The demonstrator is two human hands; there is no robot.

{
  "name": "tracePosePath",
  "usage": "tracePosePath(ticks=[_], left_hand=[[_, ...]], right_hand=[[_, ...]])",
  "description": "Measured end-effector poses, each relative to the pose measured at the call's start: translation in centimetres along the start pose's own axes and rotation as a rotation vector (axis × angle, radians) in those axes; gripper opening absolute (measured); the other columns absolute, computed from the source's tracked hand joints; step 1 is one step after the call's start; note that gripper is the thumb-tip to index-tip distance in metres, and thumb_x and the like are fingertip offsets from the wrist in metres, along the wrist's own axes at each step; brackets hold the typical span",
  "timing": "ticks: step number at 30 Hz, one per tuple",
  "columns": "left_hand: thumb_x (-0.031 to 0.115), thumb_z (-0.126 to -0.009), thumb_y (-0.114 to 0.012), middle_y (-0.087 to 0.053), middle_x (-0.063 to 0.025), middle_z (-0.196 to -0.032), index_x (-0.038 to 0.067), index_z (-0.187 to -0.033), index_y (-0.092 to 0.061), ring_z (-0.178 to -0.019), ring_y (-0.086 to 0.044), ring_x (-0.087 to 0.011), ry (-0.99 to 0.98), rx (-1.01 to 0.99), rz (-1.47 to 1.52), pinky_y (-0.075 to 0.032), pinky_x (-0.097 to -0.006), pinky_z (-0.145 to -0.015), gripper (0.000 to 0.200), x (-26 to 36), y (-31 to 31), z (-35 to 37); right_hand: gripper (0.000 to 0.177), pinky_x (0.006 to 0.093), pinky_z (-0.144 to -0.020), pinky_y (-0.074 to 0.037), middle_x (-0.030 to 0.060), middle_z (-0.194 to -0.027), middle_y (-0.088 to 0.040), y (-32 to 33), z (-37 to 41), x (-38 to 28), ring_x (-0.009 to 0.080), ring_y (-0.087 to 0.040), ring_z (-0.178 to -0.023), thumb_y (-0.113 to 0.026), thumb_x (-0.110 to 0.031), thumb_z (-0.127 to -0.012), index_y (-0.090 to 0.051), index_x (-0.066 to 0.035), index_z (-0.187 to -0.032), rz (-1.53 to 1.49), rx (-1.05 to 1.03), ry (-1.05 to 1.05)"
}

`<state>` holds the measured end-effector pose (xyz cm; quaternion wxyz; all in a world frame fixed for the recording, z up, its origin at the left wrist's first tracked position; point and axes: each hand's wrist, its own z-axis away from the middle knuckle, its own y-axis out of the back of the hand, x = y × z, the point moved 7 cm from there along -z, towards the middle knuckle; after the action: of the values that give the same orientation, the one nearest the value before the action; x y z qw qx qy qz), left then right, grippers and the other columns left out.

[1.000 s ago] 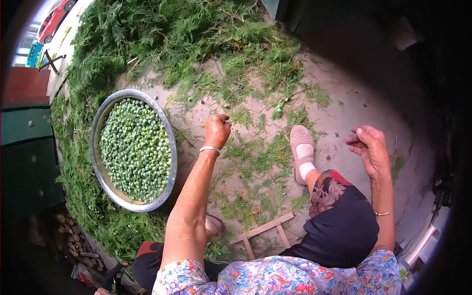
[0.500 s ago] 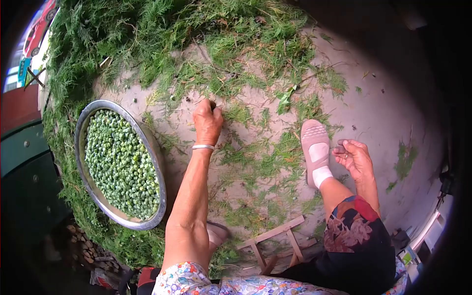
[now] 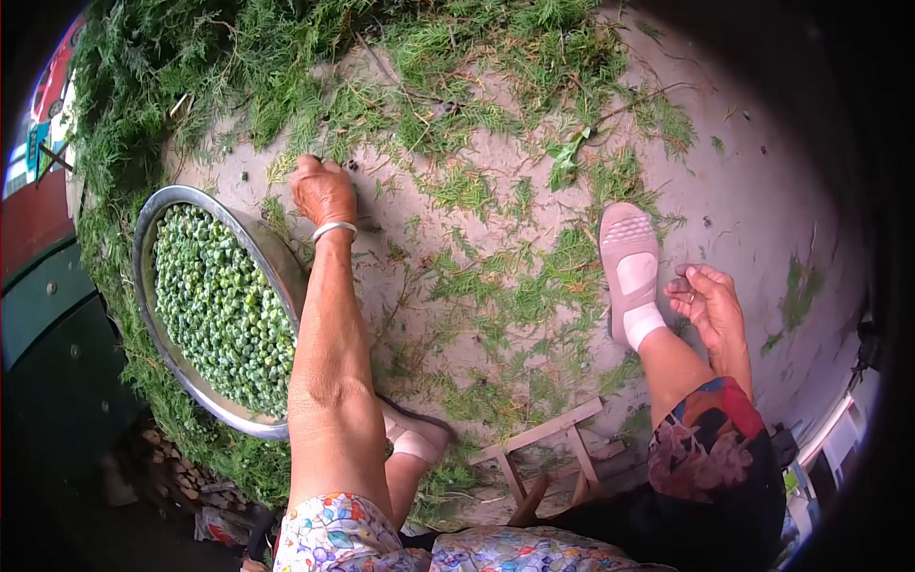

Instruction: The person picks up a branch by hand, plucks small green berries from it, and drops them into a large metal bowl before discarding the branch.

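My left hand [image 3: 324, 195], with a silver bangle [image 3: 335, 230] at the wrist, is low over the ground to the right of the basin's upper end. Its fingers are curled closed, and the hand hides whatever they hold. A small dark bit [image 3: 353, 165] lies right beside its knuckles. The tilted metal basin [image 3: 145, 286] is filled with small round green pieces [image 3: 224, 305], like berries or seed cones. My right hand [image 3: 707, 303] hangs beside my right shoe [image 3: 627, 257]. Its fingers are bent in toward the thumb; I cannot make out anything between them.
Cut evergreen branches [image 3: 191, 71] are heaped along the top and left. Loose sprigs [image 3: 515, 296] litter the concrete around my feet. A wooden frame [image 3: 543, 429] lies near my legs. Chopped wood [image 3: 176, 472] sits at the lower left, beside a dark green panel [image 3: 67, 381].
My left hand has moved left and up, closer to the basin's upper end, still closed. The right hand keeps its bent shape beside the shoe. The view has shifted slightly.
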<state>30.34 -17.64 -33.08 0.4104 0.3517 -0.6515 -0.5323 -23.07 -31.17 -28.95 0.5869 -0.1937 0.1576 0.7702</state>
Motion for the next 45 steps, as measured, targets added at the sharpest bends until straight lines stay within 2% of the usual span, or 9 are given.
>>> tracePosePath(ticks=[6, 8, 9, 12, 16, 18, 24, 41, 45], left_hand=[[0.015, -0.078, -0.064, -0.062, -0.0148, -0.066, 0.001, -0.089, -0.063, -0.06, -0.059, -0.0295, -0.042, -0.047, 0.655, -0.048, -0.0418, -0.062, 0.018, -1.9, 0.7, 2.0], [0.015, -0.081, -0.062, -0.062, -0.0121, -0.071, 0.006, -0.09, -0.064, -0.067, -0.06, -0.0251, 0.417, -0.408, 1.255, -0.046, -0.0401, -0.06, 0.013, -1.6, 2.0, 6.6], [0.015, -0.081, -0.062, -0.062, -0.0121, -0.071, 0.006, -0.09, -0.064, -0.067, -0.06, -0.0251, 0.424, -0.411, 1.243, -0.046, -0.0401, -0.06, 0.013, -2.7, 2.9, 8.2], [0.009, -0.083, -0.056, -0.056, -0.0198, -0.102, 0.0, -0.095, -0.061, -0.094, -0.054, -0.0281, 0.652, -0.974, 2.259, -0.048, -0.0419, -0.08, 0.016, -1.8, 4.1, 14.7], [0.008, -0.084, -0.056, -0.058, -0.0226, -0.103, -0.003, -0.1, -0.059, -0.092, -0.056, -0.033, 0.843, -0.654, 2.132, -0.052, -0.0475, -0.08, 0.02, -6.2, 4.9, 19.8], [0.006, -0.084, -0.061, -0.063, -0.0152, -0.088, -0.003, -0.099, -0.06, -0.071, -0.06, -0.0215, 0.939, -0.454, 1.733, -0.055, -0.0349, -0.063, 0.017, -9.5, 4.6, 22.0], [0.005, -0.074, -0.068, -0.061, -0.0078, -0.065, -0.005, -0.082, -0.064, -0.056, -0.051, -0.0117, 0.207, -0.277, 0.526, -0.044, -0.0279, -0.056, 0.014, -10.3, 4.1, 23.0], [0.004, -0.072, -0.061, -0.062, -0.0228, -0.072, -0.003, -0.084, -0.06, -0.071, -0.061, -0.0397, 0.075, -0.366, 0.303, -0.048, -0.0431, -0.066, 0.013, -7.9, 3.7, 29.6], [0.006, -0.068, -0.06, -0.061, -0.0197, -0.063, -0.006, -0.082, -0.058, -0.059, -0.06, -0.0363, 0.072, -0.453, 0.319, -0.048, -0.0408, -0.062, 0.02, -9.0, 2.4, 28.9]], right_hand=[[0.024, 0.0283, -0.065, -0.05, 0.0131, -0.082, -0.064, 0.1, 0.0, 0.1, 0.0195, -0.063, -0.075, -0.058, -0.017, -0.089, -0.055, 0.004, -0.102, 0.013, -0.009, 0.0], [0.024, 0.0282, -0.066, -0.05, 0.013, -0.082, -0.064, 0.2, -0.2, 0.3, 0.0194, -0.063, -0.076, -0.058, -0.017, -0.089, -0.055, 0.003, -0.102, 0.014, -0.005, 0.002], [0.024, 0.0281, -0.066, -0.05, 0.0129, -0.082, -0.064, 0.2, -0.4, 0.5, 0.0193, -0.063, -0.076, -0.058, -0.017, -0.089, -0.055, 0.003, -0.102, 0.005, -0.015, 0.005], [0.024, 0.0279, -0.067, -0.05, 0.0126, -0.082, -0.063, 0.2, -0.5, 0.7, 0.019, -0.063, -0.076, -0.058, -0.017, -0.09, -0.055, 0.004, -0.101, 0.002, -0.031, 0.001], [0.025, 0.0285, -0.067, -0.051, 0.0129, -0.084, -0.063, -0.5, -0.6, 1.0, 0.0184, -0.063, -0.076, -0.057, -0.017, -0.09, -0.054, 0.005, -0.102, -0.023, -0.077, 0.007], [0.026, 0.0286, -0.068, -0.051, 0.0131, -0.084, -0.063, -0.7, -0.5, 1.2, 0.0182, -0.063, -0.076, -0.057, -0.016, -0.09, -0.054, 0.006, -0.103, -0.038, -0.095, 0.004], [0.028, 0.028, -0.068, -0.051, 0.0138, -0.085, -0.062, -0.7, -0.4, 1.7, 0.0178, -0.062, -0.077, -0.055, -0.016, -0.09, -0.053, 0.008, -0.105, -0.035, -0.105, -0.007], [0.025, 0.0291, -0.071, -0.05, 0.0127, -0.087, -0.061, -0.4, -0.4, 1.8, 0.0178, -0.061, -0.08, -0.054, -0.014, -0.091, -0.052, 0.006, -0.105, -0.082, -0.092, 0.011], [0.023, 0.0294, -0.072, -0.05, 0.013, -0.088, -0.061, 0.1, -1.4, 2.8, 0.0181, -0.062, -0.081, -0.055, -0.013, -0.091, -0.053, 0.006, -0.105, -0.091, -0.127, -0.001]])
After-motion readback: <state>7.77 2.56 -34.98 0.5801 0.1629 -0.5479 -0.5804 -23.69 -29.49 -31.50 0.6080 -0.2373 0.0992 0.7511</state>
